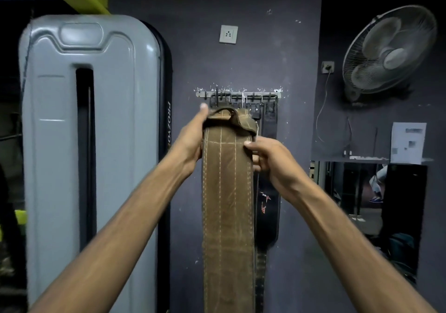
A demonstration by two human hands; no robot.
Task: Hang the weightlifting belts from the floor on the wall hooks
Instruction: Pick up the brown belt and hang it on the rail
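Note:
A wide brown leather belt [228,192] with pale stitching hangs straight down in front of the dark wall. My left hand [193,139] grips its folded top end from the left, thumb raised beside the fold. My right hand [263,158] pinches the belt's right edge a little lower. The top of the belt is just below the metal hook rail [270,94] on the wall. Whether the belt touches a hook is hidden by its fold. A black belt [268,211] hangs from the rail behind and to the right of the brown one.
A tall grey machine cover [91,143] stands close on the left. A wall fan [388,54] is mounted at the upper right, with a mirror [362,204] and a paper notice [407,143] below it. A socket plate [228,34] sits above the rail.

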